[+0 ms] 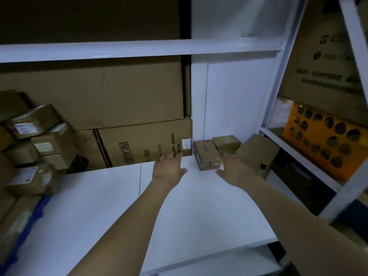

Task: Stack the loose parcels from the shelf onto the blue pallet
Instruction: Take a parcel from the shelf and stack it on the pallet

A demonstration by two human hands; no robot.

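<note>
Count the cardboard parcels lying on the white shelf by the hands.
3: a blue-taped parcel between the left hand and right hand, a smaller one behind it, a bigger box at the right corner. More may be hidden.

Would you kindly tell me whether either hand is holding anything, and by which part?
Nothing is held. The left hand and right hand reach open toward the taped parcel on the white shelf; the right may touch its near corner.

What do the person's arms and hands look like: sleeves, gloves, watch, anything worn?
Left hand and right hand are bare: no gloves, no rings visible. Left forearm and right forearm are uncovered to the frame edge, with no sleeve, watch or wristband in view. The light is too dim to show finer marks.
</note>
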